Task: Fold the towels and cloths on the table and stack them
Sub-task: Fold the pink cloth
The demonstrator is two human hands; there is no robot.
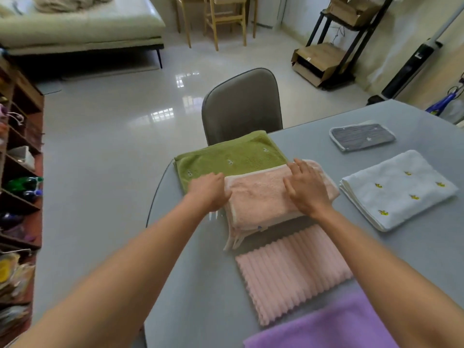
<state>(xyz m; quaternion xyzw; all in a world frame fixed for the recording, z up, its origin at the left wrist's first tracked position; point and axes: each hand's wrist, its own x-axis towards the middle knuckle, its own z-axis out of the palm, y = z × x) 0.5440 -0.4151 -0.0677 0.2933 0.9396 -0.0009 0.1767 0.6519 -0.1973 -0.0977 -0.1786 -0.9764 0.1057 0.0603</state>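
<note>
Pink towel (266, 199), folded, overlaps the green towel's (231, 156) near edge on the desk (426, 247); left hand (209, 192) curls over its left edge, right hand (305, 189) presses flat, fingers spread: best square the edges, then smooth outward.

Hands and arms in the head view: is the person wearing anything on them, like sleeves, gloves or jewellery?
Nothing shows on them. The left hand and right hand are bare, without gloves, and no ring, watch or bracelet is visible. Both forearms are uncovered all the way to the frame's bottom edge, so no sleeve appears.
</note>
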